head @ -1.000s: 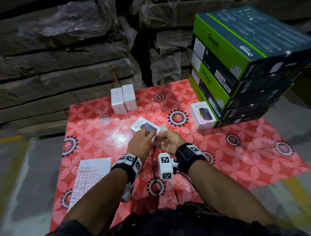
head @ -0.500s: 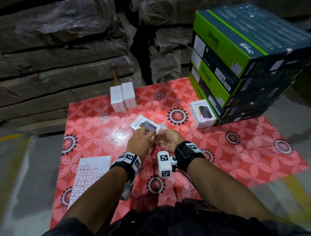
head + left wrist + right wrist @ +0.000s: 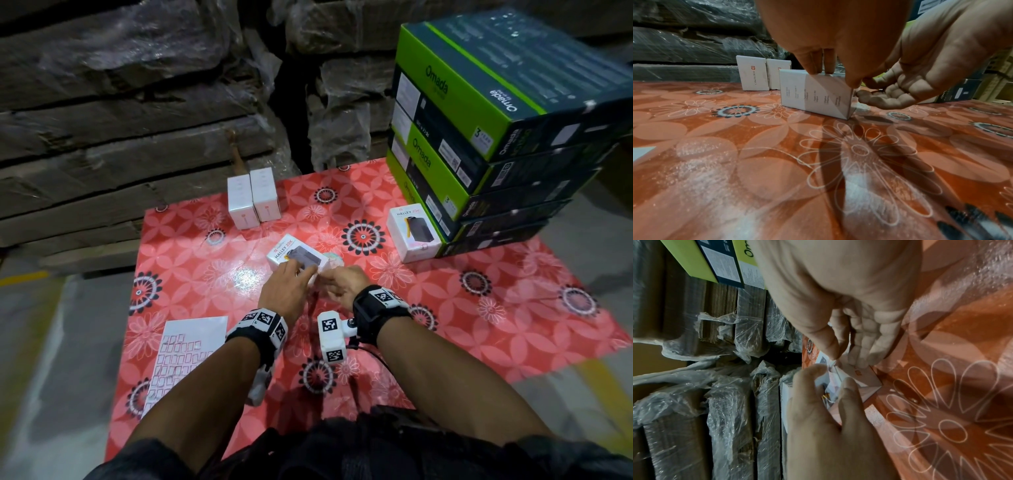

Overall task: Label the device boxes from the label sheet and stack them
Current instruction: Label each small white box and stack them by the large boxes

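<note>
- The left hand (image 3: 286, 291) presses straight fingers on the smooth white cardboard box (image 3: 291, 255).
- The right hand (image 3: 342, 282) curls its fingers against the box's end.
- Both lie on the shiny flowery cloth (image 3: 479, 308).

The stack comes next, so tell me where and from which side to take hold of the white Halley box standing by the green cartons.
Grip the white Halley box across its two narrow side faces, coming down from above at its near end. It stands apart on the red flowered cloth, but the stack of green cartons crowds its far right side, so the near side looks freest.
</note>
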A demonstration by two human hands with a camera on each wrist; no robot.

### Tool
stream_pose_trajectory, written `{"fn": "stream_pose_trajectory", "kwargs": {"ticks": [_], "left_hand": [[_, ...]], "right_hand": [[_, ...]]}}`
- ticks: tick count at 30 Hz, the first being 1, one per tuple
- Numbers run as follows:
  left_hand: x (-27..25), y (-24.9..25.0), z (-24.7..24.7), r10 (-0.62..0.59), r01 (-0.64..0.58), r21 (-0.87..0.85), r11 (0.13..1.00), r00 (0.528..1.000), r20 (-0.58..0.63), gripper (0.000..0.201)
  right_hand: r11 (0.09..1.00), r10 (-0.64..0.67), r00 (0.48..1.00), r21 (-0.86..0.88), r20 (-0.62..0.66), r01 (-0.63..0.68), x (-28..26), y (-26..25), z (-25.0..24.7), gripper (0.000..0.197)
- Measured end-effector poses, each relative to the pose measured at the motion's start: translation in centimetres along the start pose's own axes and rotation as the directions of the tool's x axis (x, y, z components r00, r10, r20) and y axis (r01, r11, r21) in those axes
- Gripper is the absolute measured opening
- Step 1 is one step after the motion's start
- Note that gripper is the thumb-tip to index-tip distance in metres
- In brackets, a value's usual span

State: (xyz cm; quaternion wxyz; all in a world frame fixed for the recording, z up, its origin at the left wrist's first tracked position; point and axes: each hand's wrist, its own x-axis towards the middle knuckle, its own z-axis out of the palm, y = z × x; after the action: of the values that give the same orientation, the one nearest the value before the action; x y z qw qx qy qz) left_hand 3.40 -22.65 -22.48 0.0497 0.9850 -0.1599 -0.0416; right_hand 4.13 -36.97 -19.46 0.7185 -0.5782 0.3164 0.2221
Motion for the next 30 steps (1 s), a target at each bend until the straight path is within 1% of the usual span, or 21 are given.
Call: {"fn": "stream_pose_trajectory", "kwargs": {"ticks": [2, 5, 9, 12, 15, 20, 23, 25, 26, 28, 29, 30], "left_hand": [[-0.1, 0.1, 0.1, -0.01, 0.01, -0.027, 1.0, 1.0, -0.013, 0.041], [-0.3, 0.1, 0.1, 0.012, -0.012, -0.02, 1.0, 1.0, -0.019, 0.042], [-0.4, 0.2, -0.1, 0.034, -0.034, 0.021, 0.999, 0.999, -0.015, 0.039], [-0.4, 0.0, -0.1, 0.041, -0.04, 0.048, 0.998, 0.999, -0.009, 0.043], [-0.5, 0.0, 0.0, 0.05, -0.049, 0.044, 0.998, 0.999, -0.007, 0.046], [-0.5, 0.2, -0.2, 0.069, -0.068, 0.023, 0.997, 0.998, -0.005, 0.04], [-0.5, 0.3, 0.0, 0.044, -0.044, -0.031, 0.999, 0.999, -0.007, 0.039], [-0.4, 0.4, 0.0, -0.008, 0.006, -0.114, 0.993, 1.0, -0.018, 0.039], [-0.4, 0.4, 0.0, -0.041, 0.036, -0.167, 0.985, 0.999, -0.026, 0.036], [-0.4, 0.4, -0.1, -0.094, 0.08, -0.247, 0.966, 0.995, -0.043, 0.024], [-0.3, 0.4, -0.1, -0.104, 0.088, -0.26, 0.962, 0.993, -0.047, 0.021], [-0.3, 0.5, -0.1, -0.107, 0.09, -0.263, 0.961, 0.993, -0.05, 0.02]], "right_hand": [[1.0, 0.004, 1.0, 0.011, 0.002, -0.004, -0.2, -0.1, 0.1, 0.01], [1.0, 0.007, 1.0, -0.007, -0.004, -0.007, -0.4, -0.1, 0.2, 0.008], [1.0, 0.001, 1.0, -0.014, 0.004, -0.001, -0.7, -0.3, 0.0, 0.012], [1.0, 0.002, 1.0, -0.005, 0.009, -0.002, -1.1, -0.5, 0.0, 0.014], [1.0, -0.007, 1.0, 0.018, 0.011, 0.007, -1.4, -0.6, -0.1, 0.021], [1.0, -0.012, 1.0, 0.009, 0.005, 0.012, -1.6, -0.5, -0.3, 0.026], [1.0, -0.01, 1.0, 0.006, 0.006, 0.01, -1.5, -0.6, -0.2, 0.022], [1.0, -0.008, 1.0, -0.004, 0.007, 0.008, -1.4, -0.5, -0.2, 0.018], [1.0, -0.002, 1.0, -0.001, 0.014, 0.002, -1.2, -0.5, -0.2, 0.018], [1.0, 0.013, 0.999, 0.001, 0.033, -0.013, -1.0, -0.4, -0.3, 0.025], [1.0, 0.021, 0.999, -0.008, 0.036, -0.02, -0.9, -0.4, -0.2, 0.026], [0.999, 0.028, 0.999, -0.025, 0.034, -0.027, -0.9, -0.4, -0.1, 0.023]]}}
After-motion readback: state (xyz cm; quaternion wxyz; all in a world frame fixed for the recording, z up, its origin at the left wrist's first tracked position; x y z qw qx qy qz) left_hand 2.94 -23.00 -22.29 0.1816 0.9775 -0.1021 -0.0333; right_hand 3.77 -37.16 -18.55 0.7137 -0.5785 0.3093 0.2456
